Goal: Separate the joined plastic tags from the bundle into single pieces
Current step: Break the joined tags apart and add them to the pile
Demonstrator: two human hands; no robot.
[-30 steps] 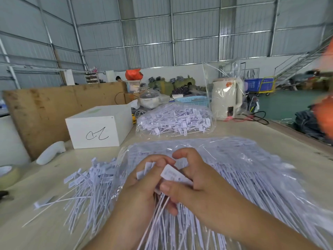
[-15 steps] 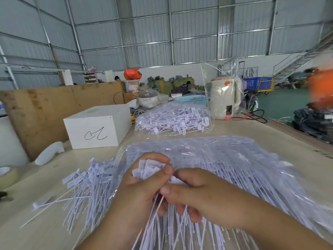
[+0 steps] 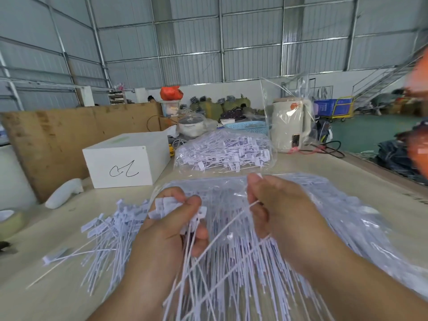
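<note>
The left hand (image 3: 171, 225) grips the bundle (image 3: 183, 218) of joined tags just below its flat heads, fingers curled round it, above the counter (image 3: 347, 179). The right hand (image 3: 278, 209) pinches a single tag (image 3: 231, 224) near its head, the thin tail trailing down-left toward the bundle. The tags appear light, thin and flexible; the tails would bend and tangle, so hold at the stiffer flat head. Joints probably snap with a light pull. Separated tags (image 3: 108, 232) lie left of the left hand on the counter.
</note>
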